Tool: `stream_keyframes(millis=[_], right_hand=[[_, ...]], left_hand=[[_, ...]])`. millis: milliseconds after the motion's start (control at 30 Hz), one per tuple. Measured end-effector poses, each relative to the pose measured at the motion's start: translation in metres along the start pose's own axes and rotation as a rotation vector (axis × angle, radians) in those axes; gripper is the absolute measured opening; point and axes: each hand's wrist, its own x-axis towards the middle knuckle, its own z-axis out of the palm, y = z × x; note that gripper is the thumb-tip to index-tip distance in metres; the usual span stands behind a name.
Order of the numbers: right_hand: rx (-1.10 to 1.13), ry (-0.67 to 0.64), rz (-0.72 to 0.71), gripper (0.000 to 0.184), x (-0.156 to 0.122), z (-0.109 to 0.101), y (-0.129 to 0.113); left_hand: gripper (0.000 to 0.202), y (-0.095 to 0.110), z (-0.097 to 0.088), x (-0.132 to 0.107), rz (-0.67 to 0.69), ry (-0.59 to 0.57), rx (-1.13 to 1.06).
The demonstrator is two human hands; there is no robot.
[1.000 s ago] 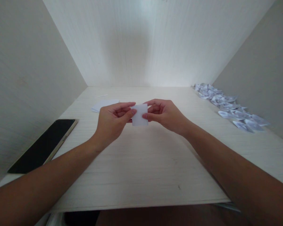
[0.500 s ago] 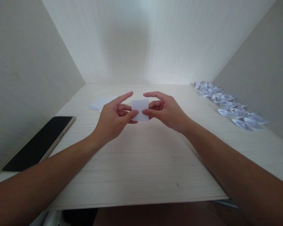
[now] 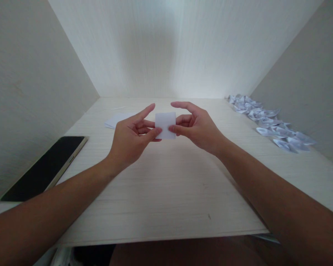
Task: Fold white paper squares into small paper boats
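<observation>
A small, nearly square piece of white paper point(image 3: 165, 120) is held up above the table between both hands. My left hand point(image 3: 133, 136) pinches its left side, thumb on the near face and fingers behind; the index finger points up and away from the paper. On the opposite side, my right hand point(image 3: 195, 127) grips it the same way, its index finger also raised clear. Behind my left hand lie some flat white paper sheets point(image 3: 113, 120), partly covered by that hand.
A black-screened phone point(image 3: 41, 170) lies at the left, beside my left forearm. Several folded white paper pieces point(image 3: 269, 122) line the right side of the pale table point(image 3: 166, 207). Panels enclose the back point(image 3: 166, 51) and both sides.
Both hands have lifted slightly with the paper, and it appears a little higher. My index fingers have spread a bit farther from each other.
</observation>
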Motion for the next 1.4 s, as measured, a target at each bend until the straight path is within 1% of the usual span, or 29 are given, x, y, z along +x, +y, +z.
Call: stream_keyframes(millis=[100, 200, 367, 600, 767, 900, 1033, 1133, 1200, 1267, 1333, 1400], right_hand=[[0.003, -0.002, -0.004, 0.069, 0.0000, 0.0002, 0.0000], [0.001, 0.001, -0.006, 0.068, 0.0002, 0.0002, 0.0008], [-0.011, 0.006, -0.003, 0.066, 0.0006, -0.0004, 0.0004], [-0.001, 0.004, -0.011, 0.063, 0.0012, -0.0006, 0.0011], [0.019, -0.005, -0.008, 0.062, 0.0012, 0.0004, 0.0001], [0.055, -0.019, 0.014, 0.061, -0.0001, 0.0031, -0.0016], [0.110, -0.035, 0.067, 0.062, -0.0018, 0.0043, -0.0017], [0.108, -0.021, 0.073, 0.065, -0.0021, 0.0027, -0.0021], [0.073, -0.008, 0.052, 0.065, -0.0018, 0.0016, -0.0027], [0.032, -0.023, 0.033, 0.063, -0.0018, 0.0016, -0.0033], [-0.012, -0.050, 0.006, 0.060, -0.0022, 0.0024, -0.0037], [-0.065, -0.058, -0.045, 0.063, -0.0033, 0.0035, -0.0038]], left_hand=[[0.087, 0.0008, 0.0004, 0.0003, -0.031, 0.005, -0.010], [0.088, 0.0016, 0.0002, 0.0007, -0.051, 0.016, -0.010], [0.079, 0.0030, -0.0002, 0.0004, -0.053, 0.019, 0.008], [0.066, -0.0022, -0.0017, 0.0004, 0.016, -0.034, 0.000], [0.056, -0.0026, -0.0019, 0.0016, 0.062, 0.027, 0.013], [0.050, -0.0001, -0.0009, 0.0020, 0.046, 0.044, -0.002], [0.050, 0.0003, -0.0005, 0.0021, 0.000, -0.015, -0.039], [0.050, -0.0010, -0.0013, 0.0018, -0.052, -0.117, -0.071], [0.045, -0.0025, -0.0021, 0.0014, -0.095, -0.194, -0.070], [0.040, -0.0042, -0.0029, 0.0011, -0.123, -0.255, -0.067], [0.035, -0.0053, -0.0033, 0.0009, -0.146, -0.281, -0.083], [0.028, -0.0050, -0.0031, 0.0013, -0.179, -0.253, -0.132]])
